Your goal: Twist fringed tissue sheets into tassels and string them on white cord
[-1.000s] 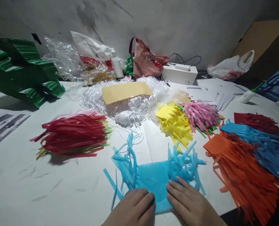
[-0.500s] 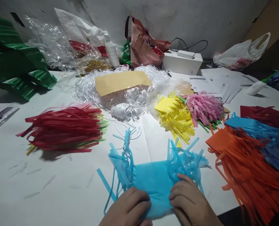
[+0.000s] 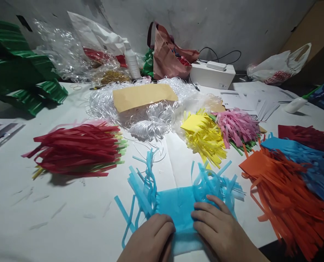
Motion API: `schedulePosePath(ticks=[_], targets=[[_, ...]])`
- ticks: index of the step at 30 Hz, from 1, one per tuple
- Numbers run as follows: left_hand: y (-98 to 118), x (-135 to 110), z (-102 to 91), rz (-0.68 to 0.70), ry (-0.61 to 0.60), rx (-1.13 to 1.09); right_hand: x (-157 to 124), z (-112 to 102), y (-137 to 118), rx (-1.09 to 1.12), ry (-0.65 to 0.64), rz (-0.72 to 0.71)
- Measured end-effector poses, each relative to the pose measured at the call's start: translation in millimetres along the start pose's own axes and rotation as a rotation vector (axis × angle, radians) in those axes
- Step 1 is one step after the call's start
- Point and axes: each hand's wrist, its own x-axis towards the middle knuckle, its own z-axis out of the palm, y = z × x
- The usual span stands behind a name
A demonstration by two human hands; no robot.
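Observation:
In front of me lies a sheet of blue tissue paper [image 3: 175, 203], its two sides cut into tangled fringe strips and its middle left whole. My left hand [image 3: 152, 236] has its fingers curled over the near left part of the sheet. Across from it, my right hand [image 3: 215, 223] grips the near right part, fingers bent over the paper beside the right fringe. Between the hands a paler near edge [image 3: 186, 243] of the sheet shows, folded over. Both thumbs are mostly hidden.
Left lies a red fringed bundle [image 3: 77, 149]. To the right are yellow [image 3: 204, 136], pink [image 3: 237, 125], orange [image 3: 282, 193] and blue [image 3: 301, 156] fringed papers. Behind sit white shiny string [image 3: 151, 122], a tan card [image 3: 145, 96], a white box [image 3: 212, 76] and a glue bottle [image 3: 295, 104].
My right hand has shifted slightly left over the blue tissue paper. The near edge between my hands now shows a paler folded band. The other bundles stay put.

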Motion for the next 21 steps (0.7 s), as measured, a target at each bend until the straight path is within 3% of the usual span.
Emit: schedulePosePath(ticks=[3,7,9,12,14,21], targets=[[-2.8,1.8,0.2,0.017,0.004,0.039,0.1,5.9,1.8,0.005,0.009,0.005],[-8.2,8.4,-3.0,0.039,0.042,0.159,7.3,5.6,0.3,0.058,0.034,0.167],[-10.5,16.4,-9.2,-0.034,-0.016,0.184,13.0,7.3,-1.1,0.023,0.050,0.257],[-12.8,33.4,-22.7,-0.286,-0.231,0.175,20.6,14.8,0.2,-0.073,0.058,0.344],[-14.2,44.0,-29.5,-0.421,-0.312,0.162,23.9,21.7,3.6,-0.145,0.047,0.376],[-17.1,58.5,-29.7,-0.501,-0.382,0.263,30.5,36.4,11.4,-0.331,0.026,0.396]])
